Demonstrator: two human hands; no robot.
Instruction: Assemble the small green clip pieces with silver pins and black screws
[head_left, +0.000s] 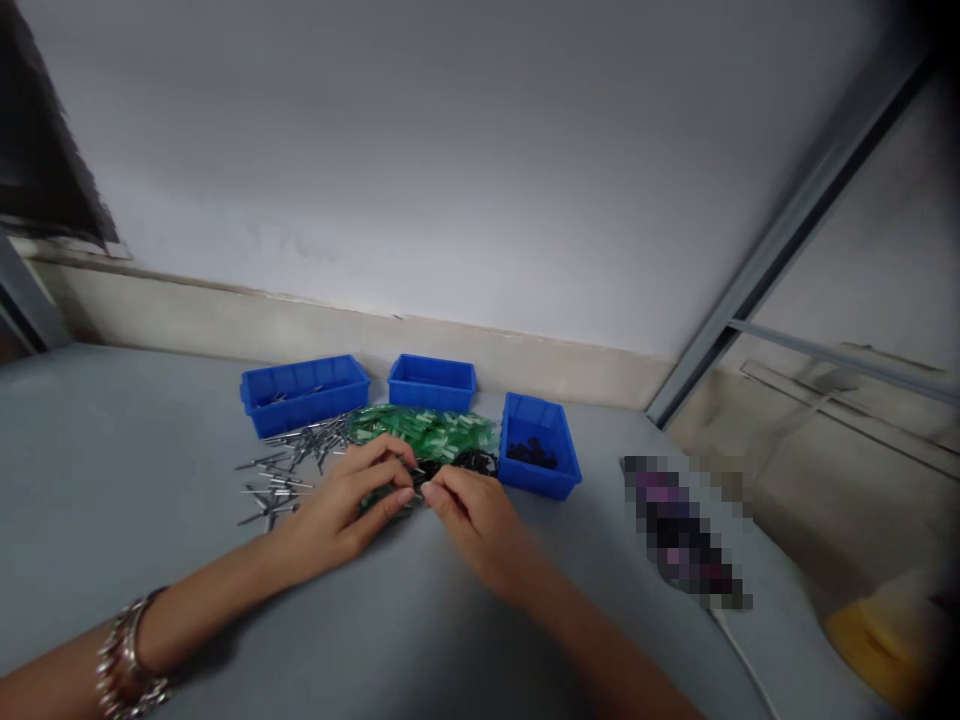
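With both hands close together over the grey bench (150, 480), the left hand (360, 495) is curled, thumb near fingertips; the right hand (480, 515) is in a narrow pinch. Can't tell what they grip, too small. From there: green packets (431, 430) just beyond at 12 o'clock, loose metal rods (274, 480) at 9–10, black parts (477, 461) at 2. Blue bins (544, 483) at 10, 12, 2.
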